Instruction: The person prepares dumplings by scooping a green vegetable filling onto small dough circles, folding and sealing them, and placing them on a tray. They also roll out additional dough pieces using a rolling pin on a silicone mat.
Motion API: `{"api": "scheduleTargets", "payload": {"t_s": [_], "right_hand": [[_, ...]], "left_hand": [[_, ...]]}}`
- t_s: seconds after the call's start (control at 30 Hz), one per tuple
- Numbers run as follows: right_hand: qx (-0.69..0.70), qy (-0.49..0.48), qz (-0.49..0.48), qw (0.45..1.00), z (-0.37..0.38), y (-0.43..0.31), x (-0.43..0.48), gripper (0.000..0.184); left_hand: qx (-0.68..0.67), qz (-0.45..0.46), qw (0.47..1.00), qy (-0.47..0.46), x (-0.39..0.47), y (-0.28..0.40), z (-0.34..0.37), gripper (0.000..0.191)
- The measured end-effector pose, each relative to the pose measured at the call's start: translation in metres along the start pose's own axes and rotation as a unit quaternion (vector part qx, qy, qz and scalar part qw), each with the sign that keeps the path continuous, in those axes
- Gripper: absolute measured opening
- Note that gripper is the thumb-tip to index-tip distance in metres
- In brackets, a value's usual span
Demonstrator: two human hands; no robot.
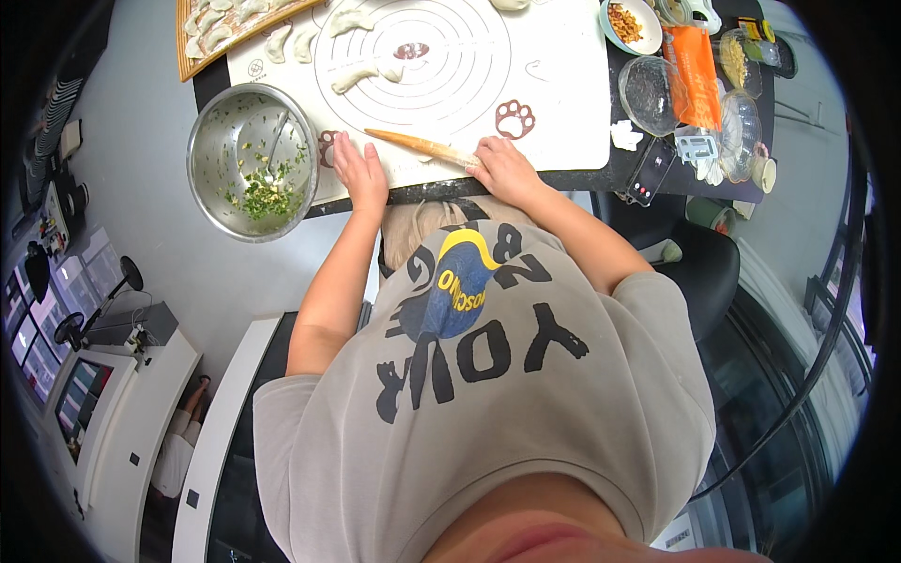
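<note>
A tapered wooden rolling pin (422, 146) lies slantwise over the near part of the white silicone pastry mat (570, 134). My right hand (505, 169) has its fingers on the pin's floury right end. Flat and empty, my left hand (360, 172) rests at the mat's near edge, its fingers pointing away from me. Beside it stands a steel mixing bowl (193, 162) with chopped green and yellow filling (267, 197) and a utensil. Farther up the mat lie several dumplings (354, 76). Something pale shows partly under the pin; what it is I cannot tell.
A wooden tray (232, 43) of dumplings stands at the far left. At the right are a bowl of brown bits (631, 27), a clear bowl (649, 95), an orange packet (693, 77), a crumpled tissue (625, 135) and a phone (652, 171) near the table edge.
</note>
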State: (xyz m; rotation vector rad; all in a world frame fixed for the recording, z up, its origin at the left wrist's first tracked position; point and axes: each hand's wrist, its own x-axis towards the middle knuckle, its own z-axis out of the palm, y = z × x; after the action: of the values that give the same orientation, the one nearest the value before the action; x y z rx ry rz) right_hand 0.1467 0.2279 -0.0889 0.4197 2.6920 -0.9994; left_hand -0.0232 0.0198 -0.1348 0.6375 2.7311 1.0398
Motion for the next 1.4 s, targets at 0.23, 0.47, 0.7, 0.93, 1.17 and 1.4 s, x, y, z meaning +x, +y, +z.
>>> {"api": "scheduleTargets", "payload": {"t_s": [0.23,0.47,0.7,0.93,1.17,1.4], "right_hand": [[0.290,0.036,0.093,0.952,-0.008,0.014,0.006,0.039],[0.183,0.089,0.155,0.967,-0.028,0.033,0.012,0.031],[-0.178,0.067,-0.053,0.980,-0.024,0.032,0.011,0.033],[-0.292,0.064,-0.052,0.953,-0.026,0.033,0.063,0.059],[-0.294,0.150,-0.020,0.944,-0.033,0.045,0.096,0.063],[-0.243,0.093,-0.073,0.963,-0.021,0.043,0.031,0.052]], "left_hand": [[0.105,0.037,0.987,-0.120,-0.013,0.045,0.023,0.061],[0.138,0.196,0.941,-0.238,0.004,0.066,0.031,0.063],[0.166,0.239,0.923,-0.252,0.006,0.030,-0.010,0.077],[0.220,0.146,0.938,-0.227,0.021,0.015,0.018,0.089],[0.213,0.149,0.950,-0.173,0.053,0.020,0.033,0.091],[0.216,0.204,0.920,-0.256,-0.007,0.031,0.007,0.086]]}}
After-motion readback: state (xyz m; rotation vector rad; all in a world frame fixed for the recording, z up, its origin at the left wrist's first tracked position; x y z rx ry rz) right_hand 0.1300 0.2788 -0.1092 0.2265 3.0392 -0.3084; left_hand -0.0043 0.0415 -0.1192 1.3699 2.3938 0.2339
